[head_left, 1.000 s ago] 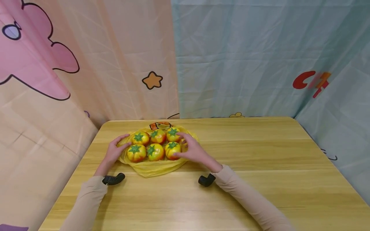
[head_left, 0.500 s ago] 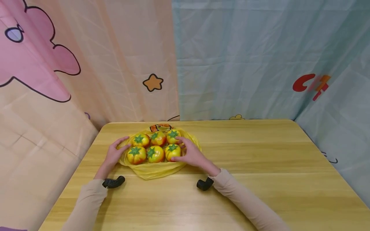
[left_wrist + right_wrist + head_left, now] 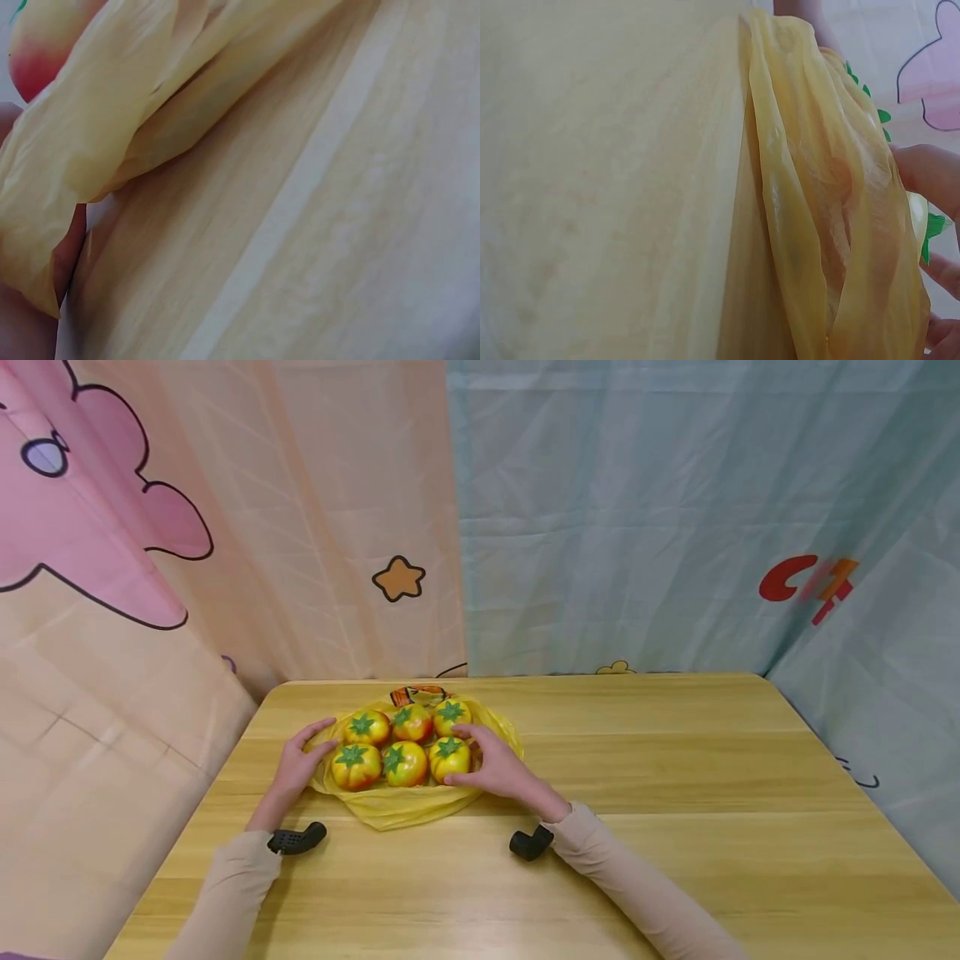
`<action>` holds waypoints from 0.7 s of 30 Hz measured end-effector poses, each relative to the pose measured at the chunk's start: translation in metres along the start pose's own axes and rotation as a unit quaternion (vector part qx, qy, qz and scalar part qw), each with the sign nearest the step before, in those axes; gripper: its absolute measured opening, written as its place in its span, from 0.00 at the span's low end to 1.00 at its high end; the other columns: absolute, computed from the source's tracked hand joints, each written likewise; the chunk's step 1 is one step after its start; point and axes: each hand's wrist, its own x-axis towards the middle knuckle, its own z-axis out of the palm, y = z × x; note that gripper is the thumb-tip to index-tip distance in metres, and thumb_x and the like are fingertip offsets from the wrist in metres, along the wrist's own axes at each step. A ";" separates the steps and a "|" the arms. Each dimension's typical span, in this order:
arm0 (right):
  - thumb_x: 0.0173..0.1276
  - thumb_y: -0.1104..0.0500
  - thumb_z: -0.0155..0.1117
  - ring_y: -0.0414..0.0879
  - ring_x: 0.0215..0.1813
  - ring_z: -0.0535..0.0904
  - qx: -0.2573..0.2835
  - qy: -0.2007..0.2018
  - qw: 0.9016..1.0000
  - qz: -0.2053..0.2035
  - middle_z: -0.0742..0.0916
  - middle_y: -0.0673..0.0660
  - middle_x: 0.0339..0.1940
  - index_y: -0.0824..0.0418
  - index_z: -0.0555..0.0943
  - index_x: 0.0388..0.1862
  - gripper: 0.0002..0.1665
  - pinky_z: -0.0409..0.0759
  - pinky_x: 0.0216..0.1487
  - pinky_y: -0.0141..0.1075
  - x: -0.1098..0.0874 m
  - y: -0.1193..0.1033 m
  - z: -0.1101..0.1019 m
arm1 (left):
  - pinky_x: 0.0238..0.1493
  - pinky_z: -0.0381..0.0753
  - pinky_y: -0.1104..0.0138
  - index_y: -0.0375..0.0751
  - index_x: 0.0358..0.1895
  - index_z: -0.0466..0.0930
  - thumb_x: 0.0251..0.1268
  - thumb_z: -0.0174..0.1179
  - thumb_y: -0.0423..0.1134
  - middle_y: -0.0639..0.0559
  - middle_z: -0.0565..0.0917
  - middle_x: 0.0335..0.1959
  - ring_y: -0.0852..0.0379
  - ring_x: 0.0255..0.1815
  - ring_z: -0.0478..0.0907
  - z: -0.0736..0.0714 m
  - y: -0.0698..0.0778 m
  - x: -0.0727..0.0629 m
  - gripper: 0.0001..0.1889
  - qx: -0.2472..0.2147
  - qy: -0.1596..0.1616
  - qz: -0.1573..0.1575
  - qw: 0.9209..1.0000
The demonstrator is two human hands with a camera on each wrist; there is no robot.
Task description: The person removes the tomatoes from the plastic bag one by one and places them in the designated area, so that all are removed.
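Observation:
Several yellow-red tomatoes (image 3: pixel 406 765) with green star-shaped leaves sit in two rows on a spread yellow plastic bag (image 3: pixel 397 807). My right hand (image 3: pixel 498 770) is curled round the front right tomato (image 3: pixel 450 760), thumb at its front and fingertips behind it. At the left end my left hand (image 3: pixel 296 766) has its fingers spread, their tips right by the bag's edge and the left tomatoes. In the left wrist view the bag's folds (image 3: pixel 97 112) cover most of that hand. The right wrist view has fingers (image 3: pixel 930 172) beside a tomato behind the bag.
The wooden table (image 3: pixel 675 777) extends to the right and toward me. An orange-and-black printed piece (image 3: pixel 420 695) lies at the bag's back edge. Printed curtains (image 3: pixel 600 527) hang close behind the table. Black wrist mounts (image 3: pixel 297 839) stick out by both forearms.
My right hand has shifted slightly toward me, its fingertips moving from the back right tomato to behind the front right one. The left hand stays near the bag's left edge. The view tilts up slightly.

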 end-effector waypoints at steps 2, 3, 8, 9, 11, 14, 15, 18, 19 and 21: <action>0.52 0.52 0.77 0.49 0.56 0.75 -0.003 -0.001 1.000 0.005 0.76 0.58 0.63 0.61 0.70 0.66 0.44 0.76 0.58 0.42 0.000 0.000 0.001 | 0.74 0.56 0.52 0.32 0.67 0.67 0.70 0.56 0.42 0.35 0.68 0.69 0.44 0.73 0.58 0.001 -0.001 0.000 0.27 -0.003 0.003 -0.002 1.000; 0.52 0.52 0.77 0.49 0.55 0.74 -0.005 -0.002 1.000 0.007 0.76 0.58 0.63 0.60 0.70 0.66 0.44 0.76 0.58 0.42 -0.001 0.000 0.001 | 0.74 0.56 0.52 0.32 0.67 0.67 0.70 0.56 0.42 0.35 0.68 0.69 0.44 0.73 0.58 0.001 -0.001 0.000 0.27 -0.005 0.004 -0.002 1.000; 0.52 0.52 0.77 0.49 0.55 0.74 -0.009 -0.004 1.000 0.012 0.76 0.59 0.62 0.60 0.70 0.66 0.43 0.76 0.58 0.43 -0.001 0.001 0.003 | 0.75 0.53 0.48 0.30 0.67 0.66 0.70 0.56 0.40 0.34 0.67 0.69 0.42 0.75 0.55 0.002 -0.002 -0.001 0.27 -0.022 0.002 -0.002 1.000; 0.52 0.52 0.77 0.49 0.55 0.74 -0.010 -0.005 1.000 0.013 0.76 0.59 0.62 0.60 0.70 0.65 0.43 0.76 0.58 0.43 -0.001 0.002 0.003 | 0.75 0.53 0.48 0.30 0.67 0.66 0.70 0.56 0.40 0.34 0.66 0.69 0.42 0.75 0.55 0.002 -0.002 -0.002 0.27 -0.023 0.001 -0.002 1.000; 0.52 0.51 0.77 0.49 0.55 0.74 -0.013 -0.006 1.000 0.013 0.76 0.59 0.62 0.59 0.71 0.65 0.43 0.76 0.57 0.43 -0.001 0.001 0.003 | 0.75 0.53 0.48 0.30 0.67 0.66 0.70 0.56 0.40 0.34 0.66 0.70 0.42 0.75 0.54 0.002 -0.001 -0.002 0.27 -0.022 -0.001 -0.002 1.000; 0.52 0.50 0.77 0.49 0.53 0.74 -0.023 -0.009 1.000 0.017 0.76 0.59 0.61 0.57 0.71 0.65 0.42 0.76 0.55 0.42 -0.001 0.001 0.003 | 0.75 0.53 0.48 0.30 0.67 0.66 0.70 0.56 0.40 0.35 0.66 0.70 0.42 0.75 0.54 0.002 -0.001 -0.002 0.27 -0.019 -0.001 -0.003 1.000; 0.52 0.50 0.77 0.49 0.53 0.74 -0.025 -0.009 1.000 0.016 0.76 0.59 0.61 0.57 0.72 0.65 0.42 0.76 0.55 0.43 -0.001 0.000 0.003 | 0.75 0.53 0.48 0.30 0.67 0.66 0.70 0.56 0.40 0.35 0.67 0.70 0.42 0.75 0.54 0.002 -0.001 -0.002 0.27 -0.019 -0.001 -0.002 1.000; 0.52 0.50 0.77 0.48 0.52 0.74 -0.032 -0.008 0.999 0.017 0.77 0.59 0.59 0.56 0.72 0.65 0.41 0.77 0.54 0.42 -0.002 -0.001 0.003 | 0.74 0.53 0.47 0.30 0.67 0.66 0.70 0.56 0.40 0.35 0.67 0.69 0.42 0.75 0.55 0.003 -0.002 -0.002 0.27 -0.017 0.000 -0.001 1.000; 0.52 0.50 0.77 0.48 0.52 0.74 -0.032 -0.007 0.999 0.017 0.77 0.59 0.58 0.56 0.72 0.65 0.41 0.77 0.54 0.42 -0.002 -0.001 0.003 | 0.74 0.54 0.47 0.30 0.67 0.66 0.70 0.56 0.40 0.35 0.67 0.69 0.42 0.74 0.55 0.003 -0.002 -0.002 0.27 -0.016 0.000 0.000 1.000; 0.52 0.50 0.77 0.48 0.51 0.74 -0.032 -0.004 0.999 0.016 0.77 0.59 0.58 0.56 0.72 0.65 0.41 0.77 0.53 0.42 -0.002 -0.001 0.003 | 0.74 0.54 0.48 0.30 0.67 0.66 0.69 0.57 0.40 0.35 0.67 0.69 0.42 0.74 0.56 0.003 -0.002 -0.002 0.27 -0.013 0.002 0.002 1.000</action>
